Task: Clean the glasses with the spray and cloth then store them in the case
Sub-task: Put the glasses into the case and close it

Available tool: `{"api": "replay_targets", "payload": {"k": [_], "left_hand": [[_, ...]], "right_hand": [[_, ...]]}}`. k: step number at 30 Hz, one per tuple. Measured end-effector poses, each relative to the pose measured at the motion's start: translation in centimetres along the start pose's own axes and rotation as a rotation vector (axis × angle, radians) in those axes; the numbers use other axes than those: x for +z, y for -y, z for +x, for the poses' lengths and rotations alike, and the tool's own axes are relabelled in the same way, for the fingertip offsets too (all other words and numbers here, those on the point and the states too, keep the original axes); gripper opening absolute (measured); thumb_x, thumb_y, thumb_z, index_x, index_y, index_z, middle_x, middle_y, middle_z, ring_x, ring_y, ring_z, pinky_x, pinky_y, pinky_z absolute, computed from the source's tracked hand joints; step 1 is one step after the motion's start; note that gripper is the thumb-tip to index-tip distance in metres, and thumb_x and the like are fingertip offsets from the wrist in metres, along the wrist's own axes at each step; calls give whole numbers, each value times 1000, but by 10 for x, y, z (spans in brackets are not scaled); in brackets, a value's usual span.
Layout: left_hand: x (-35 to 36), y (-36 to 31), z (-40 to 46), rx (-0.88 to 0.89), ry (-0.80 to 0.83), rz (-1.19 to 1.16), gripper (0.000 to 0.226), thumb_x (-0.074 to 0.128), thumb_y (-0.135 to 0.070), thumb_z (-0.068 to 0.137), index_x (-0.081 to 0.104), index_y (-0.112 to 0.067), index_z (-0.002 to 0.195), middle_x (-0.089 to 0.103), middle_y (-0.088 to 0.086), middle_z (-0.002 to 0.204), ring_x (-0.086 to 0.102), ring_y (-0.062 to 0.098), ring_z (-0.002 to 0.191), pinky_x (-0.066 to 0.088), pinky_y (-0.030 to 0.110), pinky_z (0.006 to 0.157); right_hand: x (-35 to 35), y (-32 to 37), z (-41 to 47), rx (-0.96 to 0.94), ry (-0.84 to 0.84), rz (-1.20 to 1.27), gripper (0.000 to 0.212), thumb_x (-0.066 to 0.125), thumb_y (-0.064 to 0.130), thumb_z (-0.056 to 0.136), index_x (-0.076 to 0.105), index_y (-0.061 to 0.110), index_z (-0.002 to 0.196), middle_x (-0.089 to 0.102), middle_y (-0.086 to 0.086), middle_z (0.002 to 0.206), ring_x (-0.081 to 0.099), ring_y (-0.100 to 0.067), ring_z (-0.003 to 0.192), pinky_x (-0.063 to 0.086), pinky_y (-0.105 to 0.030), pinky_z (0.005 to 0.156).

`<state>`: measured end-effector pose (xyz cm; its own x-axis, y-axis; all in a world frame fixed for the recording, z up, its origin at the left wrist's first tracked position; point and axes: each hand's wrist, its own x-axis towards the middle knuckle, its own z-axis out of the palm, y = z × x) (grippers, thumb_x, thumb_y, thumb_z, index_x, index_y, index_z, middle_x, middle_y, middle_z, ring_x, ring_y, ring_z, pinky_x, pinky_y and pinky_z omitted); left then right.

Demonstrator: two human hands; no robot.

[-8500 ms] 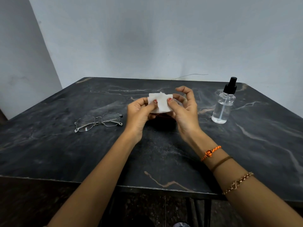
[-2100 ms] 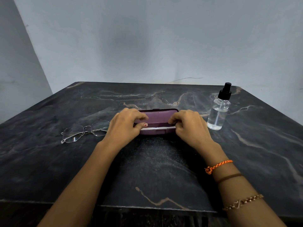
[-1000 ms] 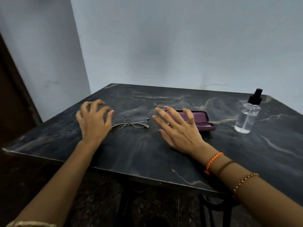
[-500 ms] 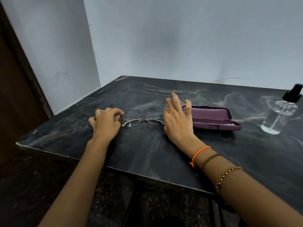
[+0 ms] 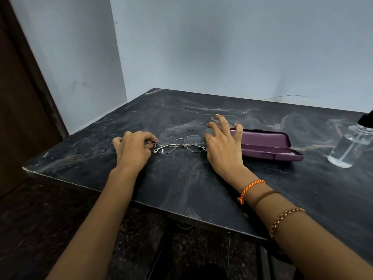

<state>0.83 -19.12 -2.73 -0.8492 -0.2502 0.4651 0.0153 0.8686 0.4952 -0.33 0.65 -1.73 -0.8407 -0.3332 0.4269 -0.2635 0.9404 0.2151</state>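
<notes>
From the head camera, a dark marble-patterned table (image 5: 181,188) stands in the corner of a room with pale blue-grey walls, and both of the person's forearms reach over its near edge. The glasses (image 5: 180,143), thin metal frames with the temples folded, lie flat on the tabletop between the two hands. The left hand (image 5: 132,147) sits at the left end of the frame with its fingers curled in, and the fingertips pinch that end at the hinge. The right hand (image 5: 224,146) is at the right end of the frame, its fingers spread and raised fairly straight; its thumb side meets the frame's corner, but the hand's own bulk hides whether the thumb pinches the frame, so its hold cannot be told. Just beyond and to the right of that hand lies the purple case (image 5: 266,144), its lid lowered with a narrow gap still showing along the front edge; the cloth is not visible. Well to the right, at the picture's edge, stands the clear spray bottle (image 5: 350,147) with a black pump top that is partly cut off. The right wrist wears an orange braided band (image 5: 249,189), a brown band and a gold chain bracelet.
</notes>
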Motion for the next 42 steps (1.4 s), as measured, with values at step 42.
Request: {"api": "replay_targets", "payload": {"k": [42], "left_hand": [[54,-145,6,665,63,-421,18,74,0,67,73,-15,75,42,-2,129,31,29,128,16,70,101]], "right_hand": [[-3,-164,-75,596,-549,742,7,67,20,81,70,22,87,51,-3,130,30,-22,126,19,-39,98]]}}
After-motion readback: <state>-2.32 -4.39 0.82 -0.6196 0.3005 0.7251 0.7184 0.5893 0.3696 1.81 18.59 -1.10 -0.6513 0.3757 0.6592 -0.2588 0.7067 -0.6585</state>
